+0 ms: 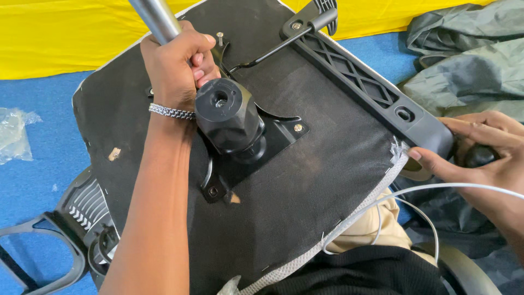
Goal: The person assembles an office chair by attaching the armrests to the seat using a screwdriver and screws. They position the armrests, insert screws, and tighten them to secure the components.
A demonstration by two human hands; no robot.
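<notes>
An upturned office chair seat (305, 186) with black fabric underside lies in front of me. A black metal mechanism plate (273, 139) with a black cylindrical hub (226, 112) is bolted to its middle. My left hand (177, 65), wearing a silver bracelet, is closed around a grey metal tube (155, 19) beside the hub. My right hand (480, 150) grips the end of the black plastic arm bracket (360, 82) at the seat's right edge, fingers wrapped over a dark rounded part.
A grey chair backrest frame (65, 229) lies at lower left on the blue floor covering (33, 180). Yellow fabric (65, 38) spans the top. Crumpled grey-green sheeting (469, 49) sits upper right; clear plastic (13, 134) at left. White cable (420, 188) crosses my lap.
</notes>
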